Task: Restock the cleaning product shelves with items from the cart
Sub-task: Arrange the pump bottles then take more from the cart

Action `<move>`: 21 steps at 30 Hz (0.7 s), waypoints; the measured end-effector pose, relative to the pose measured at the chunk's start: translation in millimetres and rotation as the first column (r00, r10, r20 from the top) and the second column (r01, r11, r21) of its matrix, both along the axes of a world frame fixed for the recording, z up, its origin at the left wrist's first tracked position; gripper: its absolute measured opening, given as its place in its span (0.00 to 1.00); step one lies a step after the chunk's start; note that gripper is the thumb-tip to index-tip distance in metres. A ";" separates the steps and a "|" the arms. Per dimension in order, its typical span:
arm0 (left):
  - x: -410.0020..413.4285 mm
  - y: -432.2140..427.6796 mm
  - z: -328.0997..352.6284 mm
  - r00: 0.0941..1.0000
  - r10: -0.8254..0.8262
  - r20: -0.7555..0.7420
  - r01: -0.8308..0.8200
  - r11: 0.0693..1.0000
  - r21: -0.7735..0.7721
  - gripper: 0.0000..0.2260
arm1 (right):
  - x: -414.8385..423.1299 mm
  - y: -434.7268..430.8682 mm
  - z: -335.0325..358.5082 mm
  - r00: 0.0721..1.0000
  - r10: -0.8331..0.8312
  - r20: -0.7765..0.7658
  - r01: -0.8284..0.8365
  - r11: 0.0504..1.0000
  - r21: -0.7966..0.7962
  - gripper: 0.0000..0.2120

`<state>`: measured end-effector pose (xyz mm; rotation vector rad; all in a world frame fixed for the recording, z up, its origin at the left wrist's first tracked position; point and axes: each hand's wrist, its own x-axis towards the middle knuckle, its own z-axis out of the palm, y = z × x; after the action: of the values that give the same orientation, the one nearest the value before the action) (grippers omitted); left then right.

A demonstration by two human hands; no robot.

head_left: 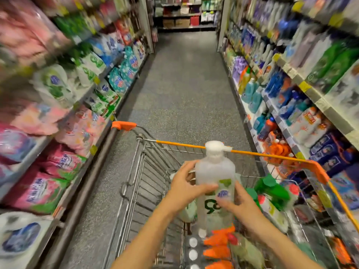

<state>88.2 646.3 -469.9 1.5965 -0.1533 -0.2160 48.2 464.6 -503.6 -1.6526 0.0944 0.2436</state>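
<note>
The right shelves (291, 90) of bottled cleaners and the left shelves (77, 84) of bagged detergent flank the cart (252, 153) at lower centre. Above its basket the pump bottle (214, 171) stands upright, spout pointing right. The left hand (184, 185) and right hand (240, 204) both hold it, fingers closed round its sides. The right shelves look the likelier target, across the cart's orange rim.

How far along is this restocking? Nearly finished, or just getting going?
Done: unclear. The shelves on the right look full, though blurred. In hand: the left hand and right hand hold a white pump bottle over the cart, not yet shelved. Left: the cart holds green-capped bottles and orange-topped items, so a good deal likely remains.
</note>
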 end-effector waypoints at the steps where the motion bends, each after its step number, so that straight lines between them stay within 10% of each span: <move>1: -9.3 -1.3 13.1 1.000 0.004 0.009 -0.004 1.000 -0.025 0.31 | -9.5 1.8 17.2 0.999 -0.014 0.038 0.013 0.999 0.030 0.29; 12: -119.8 -40.6 89.1 0.999 0.034 0.011 -0.030 0.969 -0.243 0.28 | -126.0 -0.2 132.6 0.966 -0.160 0.202 0.126 0.978 0.167 0.21; 21: -251.6 -36.2 131.7 0.983 -0.116 0.139 0.154 0.939 -0.307 0.29 | -285.4 28.5 172.0 0.866 -0.373 0.334 0.334 0.927 0.169 0.32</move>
<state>-163.4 610.1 -338.2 1.2788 -0.3736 -0.1925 -237.2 493.1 -331.6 -1.5159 0.1020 -0.3341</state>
